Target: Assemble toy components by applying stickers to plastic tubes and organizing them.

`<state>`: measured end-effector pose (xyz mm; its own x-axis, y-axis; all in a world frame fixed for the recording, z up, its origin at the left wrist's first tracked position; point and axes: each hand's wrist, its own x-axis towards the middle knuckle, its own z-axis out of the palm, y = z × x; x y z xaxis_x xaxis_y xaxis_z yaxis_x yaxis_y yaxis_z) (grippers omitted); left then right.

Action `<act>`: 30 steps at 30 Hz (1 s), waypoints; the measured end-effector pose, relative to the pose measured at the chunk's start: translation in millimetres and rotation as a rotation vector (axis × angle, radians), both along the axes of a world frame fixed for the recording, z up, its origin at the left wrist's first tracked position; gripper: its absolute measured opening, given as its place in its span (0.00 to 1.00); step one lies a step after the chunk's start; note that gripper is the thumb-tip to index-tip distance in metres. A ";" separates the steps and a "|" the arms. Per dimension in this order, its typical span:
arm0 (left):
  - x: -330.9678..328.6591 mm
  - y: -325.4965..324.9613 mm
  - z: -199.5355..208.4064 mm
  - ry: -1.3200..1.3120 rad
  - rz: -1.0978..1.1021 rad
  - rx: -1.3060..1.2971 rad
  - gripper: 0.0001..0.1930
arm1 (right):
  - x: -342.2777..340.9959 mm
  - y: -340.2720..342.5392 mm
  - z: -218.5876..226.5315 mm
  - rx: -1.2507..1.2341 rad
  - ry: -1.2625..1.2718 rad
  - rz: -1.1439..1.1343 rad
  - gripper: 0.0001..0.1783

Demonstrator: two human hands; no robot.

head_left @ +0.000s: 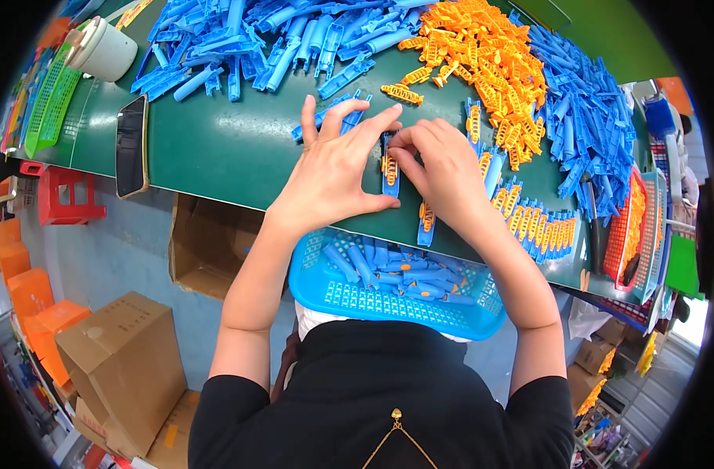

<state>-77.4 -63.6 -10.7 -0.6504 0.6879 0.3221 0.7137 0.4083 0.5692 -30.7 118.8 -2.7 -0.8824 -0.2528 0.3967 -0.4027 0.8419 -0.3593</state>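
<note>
A blue plastic half-shell (390,187) lies on the green table, with an orange ribbed plastic insert (389,169) inside it. My right hand (441,166) pinches at the upper end of that insert, its fingertips partly hiding it. Around the same shell's left side, my left hand (333,168) is spread, thumb beside the lower end and index finger near the upper end. Another blue shell with an orange insert (426,221) rests at the table's front edge. To the right, several filled shells (540,230) stand in a row. Loose blue shells (330,117) lie behind my left hand.
Piles of blue shells (294,39) and orange inserts (482,62) cover the far side, with more blue parts (591,117) at right. A blue basket (396,309) of blue parts sits at my lap. A phone (132,147) and white bucket (107,51) are at left.
</note>
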 end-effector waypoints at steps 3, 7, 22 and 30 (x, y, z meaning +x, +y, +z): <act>0.2 1.1 0.6 0.010 0.005 0.002 0.54 | 0.7 1.3 0.9 0.001 -0.031 0.009 0.07; 0.4 1.0 -0.6 0.009 0.004 0.000 0.54 | -2.3 0.3 -1.0 0.122 0.002 0.011 0.06; -0.2 -0.1 -1.3 -0.009 0.008 0.004 0.54 | -2.4 -5.9 3.1 0.136 0.057 -0.040 0.07; -0.8 -1.3 -3.9 0.072 0.010 0.016 0.52 | 4.0 -5.7 1.2 0.087 0.040 -0.009 0.10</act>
